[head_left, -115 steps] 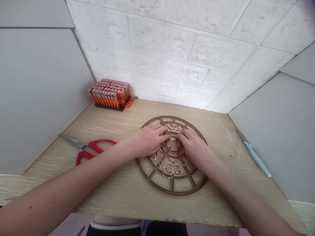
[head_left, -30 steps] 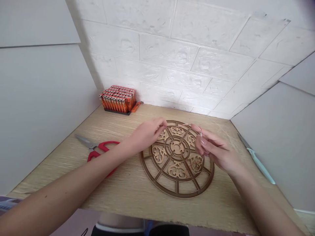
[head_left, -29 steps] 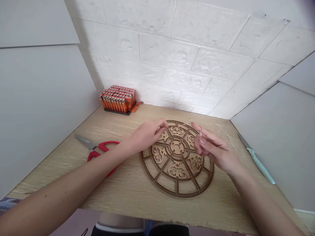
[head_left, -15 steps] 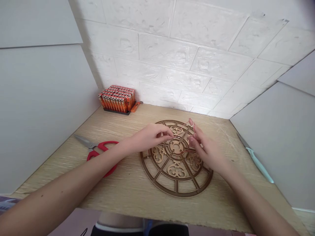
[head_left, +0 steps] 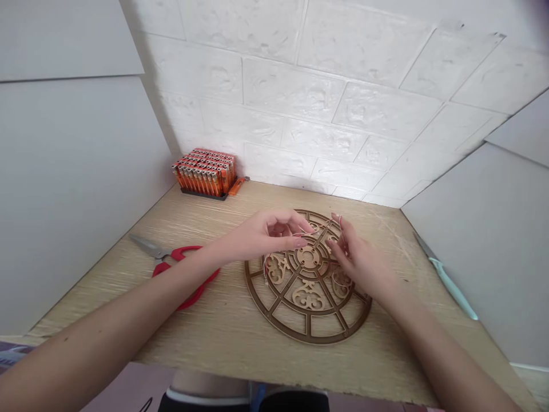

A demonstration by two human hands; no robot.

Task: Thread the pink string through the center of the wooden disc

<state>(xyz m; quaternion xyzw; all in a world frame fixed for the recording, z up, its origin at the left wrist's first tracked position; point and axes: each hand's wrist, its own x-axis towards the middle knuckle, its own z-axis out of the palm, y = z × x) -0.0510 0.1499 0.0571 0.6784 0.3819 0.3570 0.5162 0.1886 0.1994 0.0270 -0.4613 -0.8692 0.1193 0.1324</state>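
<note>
A round brown wooden disc (head_left: 307, 320) with cut-out scrollwork, spokes and a small hub lies flat on the table. Above its upper left part, my left hand (head_left: 274, 234) has its thumb and fingers curled around a thin pale string (head_left: 265, 269), whose end dangles over the disc's left side. My right hand (head_left: 355, 252) is over the disc's right side, with the string looped about a raised fingertip and trailing down past the palm. A stretch of string runs between both hands. Red-handled scissors (head_left: 160, 268) lie partly beneath my left forearm.
A block of orange-red lighters (head_left: 203, 174) stands in a black tray at the back left, with one loose orange lighter (head_left: 237, 186) beside it. A knife with a mint-green handle (head_left: 452, 289) lies along the right panel. A white brick-patterned wall (head_left: 291, 131) closes off the back.
My left hand has shifted slightly right and its thumb and fingertips have parted more. String now hangs from it on the left. My right fingertips have dipped slightly.
</note>
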